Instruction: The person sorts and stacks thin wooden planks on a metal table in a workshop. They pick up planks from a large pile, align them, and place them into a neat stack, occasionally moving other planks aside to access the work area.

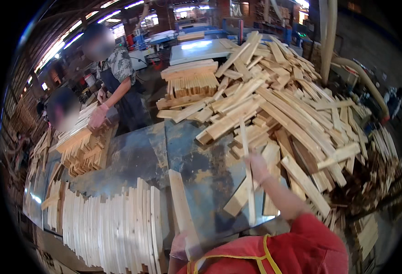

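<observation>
My left hand [179, 247], in a pale glove, is closed on the lower end of a wooden board [182, 205] that stands tilted by the table's near edge. My right hand [258, 168], gloved too, is stretched forward and closed around a narrow wooden slat [250, 196], seen nearly edge-on. Beyond that hand spreads a large loose heap of boards [292, 105]. Left of my left hand, many slats stand side by side in a long row [109, 223]. My right fingers are partly hidden by the slat.
The metal-topped table [141, 148] has worn, stained patches. Across it, a person in an apron [128, 98] has gloved hands over a board stack [84, 141]; another person [64, 109] is beside them. A neat stack [191, 82] stands at the back. A pole [327, 45] rises behind the heap.
</observation>
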A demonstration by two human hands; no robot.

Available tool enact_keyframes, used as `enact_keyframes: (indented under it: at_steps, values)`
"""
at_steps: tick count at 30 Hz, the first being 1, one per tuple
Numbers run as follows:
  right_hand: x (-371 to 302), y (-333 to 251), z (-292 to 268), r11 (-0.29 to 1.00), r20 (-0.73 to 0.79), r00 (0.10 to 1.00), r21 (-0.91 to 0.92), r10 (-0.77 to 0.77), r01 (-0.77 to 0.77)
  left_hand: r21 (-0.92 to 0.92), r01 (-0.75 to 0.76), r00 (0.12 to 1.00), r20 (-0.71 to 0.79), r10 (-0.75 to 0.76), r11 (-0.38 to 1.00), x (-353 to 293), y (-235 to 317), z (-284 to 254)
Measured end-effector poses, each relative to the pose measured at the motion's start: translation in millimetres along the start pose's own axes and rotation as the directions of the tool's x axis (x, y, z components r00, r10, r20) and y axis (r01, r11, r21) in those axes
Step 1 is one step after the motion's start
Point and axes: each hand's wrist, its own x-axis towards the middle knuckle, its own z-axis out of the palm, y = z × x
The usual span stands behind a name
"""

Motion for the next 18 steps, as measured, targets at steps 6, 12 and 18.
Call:
enact_keyframes:
  at_steps: [6,12,18]
  values:
    - [40,-100,18,0.933,-0.147,0.962,0.248,-0.229,0.26,0.771,-0.201,0.964,0.048,0.26,0.604,-99,88,59]
    - [-38,53,111,0.942,0.088,0.952,0.141,0.293,-0.303,0.975,0.177,0.862,-0.088,0.5,-0.134,-128,99,8]
    - [-185,155,257,0.791,0.657,0.744,-0.519,0.125,0.325,0.991,0.087,0.664,0.015,0.747,-0.097,-115,64,-68]
